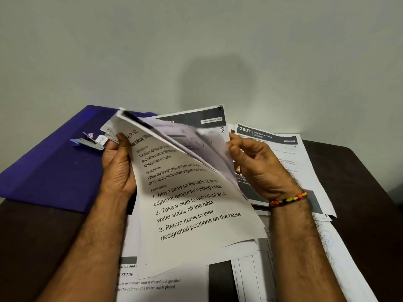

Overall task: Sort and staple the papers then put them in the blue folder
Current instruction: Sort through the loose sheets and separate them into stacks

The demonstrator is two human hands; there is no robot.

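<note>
So both hands are busy with one sheaf of papers (pixel 192 203) held up over the middle of the tabletop (pixel 357 171). The left hand (pixel 118 166) grips the sheaf's left edge, thumb on the front page, fingers hidden behind it. The right hand (pixel 255 164) pinches the edge of a page it's peeling back; those flipped pages are blurred, so their print is unreadable. The front page is legible though, a numbered list about wiping a table.

The blue folder (pixel 50 171) lies flat at the far left corner of the tabletop, its near right part covered by the left hand. A stapler (pixel 87 142) sits on top of it, small and hard to make out. More loose sheets (pixel 305 162) lie along the right side and near edge, mostly hidden under the arms and cut off at the bottom. A beaded bracelet (pixel 287 199) is on the right wrist.
</note>
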